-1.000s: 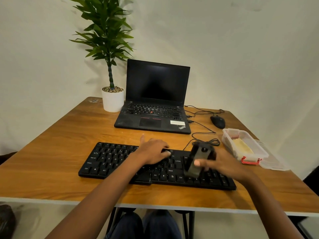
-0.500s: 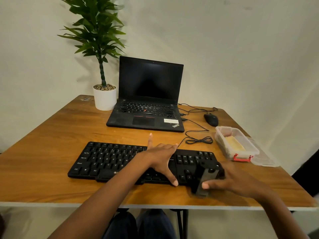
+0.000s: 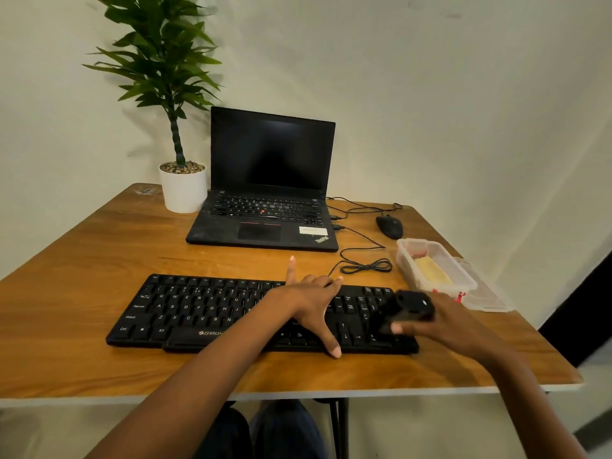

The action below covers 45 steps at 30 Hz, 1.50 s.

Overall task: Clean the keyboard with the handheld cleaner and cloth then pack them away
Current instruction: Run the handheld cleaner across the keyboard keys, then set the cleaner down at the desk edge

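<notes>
- The keyboard (image 3: 231, 313) lies across the near part of the tabletop (image 3: 99, 260), in front of a closed-down laptop (image 3: 268, 200).
- The left hand (image 3: 311, 299) rests on the right-middle keys with its fingers spread. The thumb reaches the front edge and one finger points away toward the laptop. It seems to be steadying the keyboard.
- The right hand (image 3: 447, 323) has its fingers curled round the handheld cleaner (image 3: 409, 308), a dark blocky tool held over the number pad at the keyboard's right end. This part is blurred, so I cannot tell whether the tool touches the keys.
- A yellow cloth (image 3: 432, 273) lies inside the clear box (image 3: 405, 261), just beyond the right hand. The box's lid (image 3: 490, 299) sits beside it.
- Judgement: the task looks to be in its first stage, with the cleaner passing over the keys.
- The cloth sits in the box, so the wiping seems not yet started.
- What appears to be left is finishing the pass, wiping with the cloth, returning both things to the box and closing the lid.
</notes>
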{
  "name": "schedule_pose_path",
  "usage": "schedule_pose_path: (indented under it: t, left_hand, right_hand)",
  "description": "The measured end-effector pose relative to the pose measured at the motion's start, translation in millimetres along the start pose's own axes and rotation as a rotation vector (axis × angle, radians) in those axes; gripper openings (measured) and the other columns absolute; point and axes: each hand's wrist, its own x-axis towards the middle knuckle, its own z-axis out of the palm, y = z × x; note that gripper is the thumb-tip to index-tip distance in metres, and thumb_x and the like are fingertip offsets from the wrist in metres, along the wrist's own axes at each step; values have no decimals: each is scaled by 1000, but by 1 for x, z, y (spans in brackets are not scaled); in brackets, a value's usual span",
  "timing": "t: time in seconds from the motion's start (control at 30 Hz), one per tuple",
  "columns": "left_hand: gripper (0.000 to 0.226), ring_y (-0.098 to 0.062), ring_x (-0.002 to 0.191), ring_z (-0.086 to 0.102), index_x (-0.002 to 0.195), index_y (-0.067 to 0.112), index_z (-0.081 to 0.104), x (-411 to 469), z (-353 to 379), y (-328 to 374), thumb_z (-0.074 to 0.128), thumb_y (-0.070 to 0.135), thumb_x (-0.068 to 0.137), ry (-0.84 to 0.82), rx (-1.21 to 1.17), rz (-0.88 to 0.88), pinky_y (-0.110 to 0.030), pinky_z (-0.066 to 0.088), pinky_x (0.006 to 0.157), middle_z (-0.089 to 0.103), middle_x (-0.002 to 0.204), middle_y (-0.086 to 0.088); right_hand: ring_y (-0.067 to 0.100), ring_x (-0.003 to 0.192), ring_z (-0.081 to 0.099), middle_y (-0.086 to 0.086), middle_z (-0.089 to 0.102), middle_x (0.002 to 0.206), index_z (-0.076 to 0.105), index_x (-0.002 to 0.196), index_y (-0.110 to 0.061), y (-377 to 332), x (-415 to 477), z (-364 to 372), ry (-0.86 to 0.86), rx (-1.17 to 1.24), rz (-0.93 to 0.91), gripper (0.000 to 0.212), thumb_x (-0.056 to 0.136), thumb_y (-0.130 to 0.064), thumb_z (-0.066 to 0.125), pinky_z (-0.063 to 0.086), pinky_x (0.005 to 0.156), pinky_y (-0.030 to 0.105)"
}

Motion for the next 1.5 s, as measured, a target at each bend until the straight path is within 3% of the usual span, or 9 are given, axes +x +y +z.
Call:
schedule_pose_path:
  t: [0.13, 0.3, 0.4, 0.63, 0.9, 1.0, 1.13, 1.3, 1.5]
  left_hand:
    - [126, -24, 145, -8, 148, 24, -15, 0, -4, 4, 67, 70, 63, -24, 23, -18, -61, -34, 90, -6, 158, -3]
    - [125, -26, 145, -8, 147, 25, -16, 2, -7, 11, 67, 70, 64, -50, 22, -43, -62, -31, 93, -6, 158, -3]
    - [125, -26, 145, -8, 147, 24, -16, 1, -9, 12, 67, 69, 64, -61, 9, -51, -62, -32, 93, -7, 158, -3]
    - [126, -25, 144, -10, 147, 23, -16, -1, -7, 11, 68, 67, 65, -57, -31, -52, -59, -33, 91, -8, 158, -4]
    - [124, -23, 144, -12, 147, 24, -16, -8, -5, 11, 68, 65, 67, -17, -68, -39, -56, -34, 90, -9, 158, -2]
    - [116, -15, 142, -17, 148, 32, -11, -32, -3, 21, 69, 61, 69, 126, -235, 79, -51, -35, 92, -9, 158, 6]
    - [95, 6, 134, 8, 147, 40, 8, -89, 5, 52, 66, 58, 74, 440, -509, 224, -34, -2, 116, 11, 153, 22]
    - [70, 16, 116, 31, 140, 42, 33, -128, 37, 33, 58, 57, 77, 796, -517, 87, -6, 28, 96, 39, 131, 30]
    - [60, 19, 113, 39, 119, 57, 43, -193, 62, -51, 77, 37, 73, 669, -773, -83, -7, 37, 89, 43, 120, 37]
  right_hand:
    - [-15, 89, 46, -32, 44, 99, 46, 104, -39, -9, -30, -8, -161, -146, 58, 39, 75, -46, 70, 36, 69, -3]
    - [19, 106, 56, -7, 61, 101, 55, 100, -25, 8, 11, -5, 412, 76, 6, 32, 75, -35, 72, 42, 84, 24]
    - [22, 114, 52, 10, 60, 118, 54, 119, -10, 11, 36, 3, 457, 18, 42, 40, 82, -21, 66, 36, 90, 26]
    - [1, 68, 59, 5, 68, 91, 52, 78, -28, 17, -24, 14, 452, 75, 67, 33, 69, -57, 66, 39, 58, 12]
    - [14, 67, 68, -3, 73, 76, 63, 90, -18, 3, -62, 15, 374, 281, 129, 67, 44, -65, 77, 52, 54, 18]
    - [17, 74, 68, 3, 72, 82, 60, 105, -11, -12, -54, 29, 495, 551, 153, 57, 58, -39, 75, 52, 55, 23]
    - [23, 80, 71, 7, 73, 89, 62, 105, -16, -45, -48, 71, 566, 834, 116, 59, 54, -36, 83, 58, 59, 30]
    - [25, 79, 71, 12, 73, 89, 65, 101, -9, -84, -35, 133, 325, 1082, 92, 47, 60, -27, 81, 58, 60, 35]
    - [15, 77, 67, 2, 72, 87, 69, 92, -22, -87, -17, 155, 230, 516, -118, 19, 78, -10, 71, 53, 66, 18]
